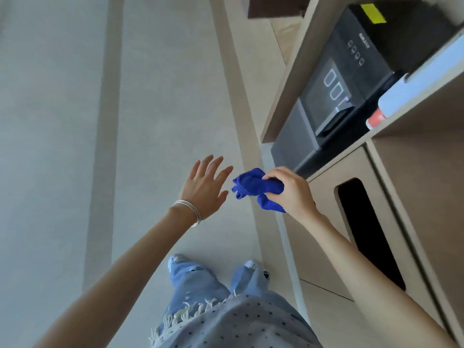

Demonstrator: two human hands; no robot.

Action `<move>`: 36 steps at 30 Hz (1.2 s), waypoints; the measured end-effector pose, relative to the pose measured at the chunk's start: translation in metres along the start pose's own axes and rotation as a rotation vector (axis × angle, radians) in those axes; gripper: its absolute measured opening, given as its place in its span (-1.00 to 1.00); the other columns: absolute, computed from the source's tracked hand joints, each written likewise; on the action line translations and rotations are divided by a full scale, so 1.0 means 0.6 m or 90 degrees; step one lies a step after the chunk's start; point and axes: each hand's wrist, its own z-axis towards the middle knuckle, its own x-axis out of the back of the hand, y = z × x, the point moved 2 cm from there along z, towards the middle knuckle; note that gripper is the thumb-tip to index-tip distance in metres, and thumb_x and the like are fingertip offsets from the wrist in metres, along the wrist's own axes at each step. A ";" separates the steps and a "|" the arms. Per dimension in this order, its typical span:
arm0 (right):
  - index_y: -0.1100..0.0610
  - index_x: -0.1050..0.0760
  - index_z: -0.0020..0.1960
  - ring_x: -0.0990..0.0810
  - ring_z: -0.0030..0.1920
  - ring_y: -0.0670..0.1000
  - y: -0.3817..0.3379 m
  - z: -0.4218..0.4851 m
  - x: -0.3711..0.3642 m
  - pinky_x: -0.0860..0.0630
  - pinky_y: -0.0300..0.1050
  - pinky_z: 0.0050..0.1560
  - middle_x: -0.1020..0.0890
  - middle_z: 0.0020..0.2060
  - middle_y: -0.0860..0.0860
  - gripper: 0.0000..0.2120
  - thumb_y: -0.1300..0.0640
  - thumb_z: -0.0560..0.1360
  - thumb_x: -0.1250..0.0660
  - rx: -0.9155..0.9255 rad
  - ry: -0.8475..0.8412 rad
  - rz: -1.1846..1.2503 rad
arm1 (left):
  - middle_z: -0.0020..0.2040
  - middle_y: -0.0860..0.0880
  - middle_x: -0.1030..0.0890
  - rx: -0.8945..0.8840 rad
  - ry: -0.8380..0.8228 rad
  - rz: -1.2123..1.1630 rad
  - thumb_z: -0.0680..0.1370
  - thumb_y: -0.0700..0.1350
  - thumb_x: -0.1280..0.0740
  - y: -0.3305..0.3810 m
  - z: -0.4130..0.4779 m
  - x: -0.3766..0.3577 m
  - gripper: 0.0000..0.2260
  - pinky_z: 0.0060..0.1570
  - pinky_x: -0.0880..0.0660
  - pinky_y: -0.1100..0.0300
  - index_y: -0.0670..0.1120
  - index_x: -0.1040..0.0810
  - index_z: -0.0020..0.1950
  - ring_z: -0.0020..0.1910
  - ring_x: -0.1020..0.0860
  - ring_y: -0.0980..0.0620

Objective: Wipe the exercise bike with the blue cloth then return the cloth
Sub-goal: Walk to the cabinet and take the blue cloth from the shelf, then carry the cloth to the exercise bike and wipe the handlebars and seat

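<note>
My right hand [292, 190] grips a bunched blue cloth [253, 187] in mid-air, in front of a beige cabinet. My left hand [204, 185] is spread with fingers apart just left of the cloth, a small gap between fingertips and fabric; silver bangles sit on that wrist. The exercise bike is not in view.
A beige cabinet [331, 197] with a dark slot opening [369, 234] stands on the right. On the shelf above it sits a black device with a digital display [334, 96] and a white bottle with a red cap [401, 96]. Pale floor [62, 146] lies to the left. My legs in jeans are below.
</note>
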 end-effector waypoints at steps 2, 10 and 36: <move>0.05 -0.57 -0.06 -0.56 -0.15 -0.02 -0.043 0.030 -0.047 -0.53 0.00 -0.14 -0.59 -0.11 -0.07 -0.74 0.26 0.28 -0.45 0.018 -0.035 0.011 | 0.28 -0.22 -0.52 0.042 -0.007 0.016 0.33 -0.04 -0.51 -0.063 -0.038 0.002 -0.46 0.22 -0.42 -0.22 -0.12 -0.52 0.28 0.27 -0.47 -0.30; 0.04 -0.59 0.00 -0.55 -0.06 0.02 -0.234 0.133 -0.253 -0.48 -0.09 -0.20 -0.57 -0.04 -0.06 -0.73 0.24 0.32 -0.43 0.183 -0.162 -0.088 | 0.18 -0.19 -0.59 0.213 -0.070 0.032 0.32 0.02 -0.51 -0.300 -0.212 0.009 -0.45 0.20 -0.43 -0.22 -0.11 -0.53 0.27 0.24 -0.50 -0.30; 0.01 -0.57 -0.02 -0.55 -0.10 0.05 -0.711 0.447 -0.673 -0.43 -0.16 -0.27 -0.57 -0.06 -0.07 -0.72 0.21 0.29 -0.44 0.621 -0.419 -0.136 | 0.51 -0.04 -0.20 0.803 -0.054 -0.087 0.59 0.13 -0.10 -0.719 -0.461 0.059 -0.49 0.47 -0.04 -0.01 0.03 -0.12 0.51 0.50 -0.10 -0.12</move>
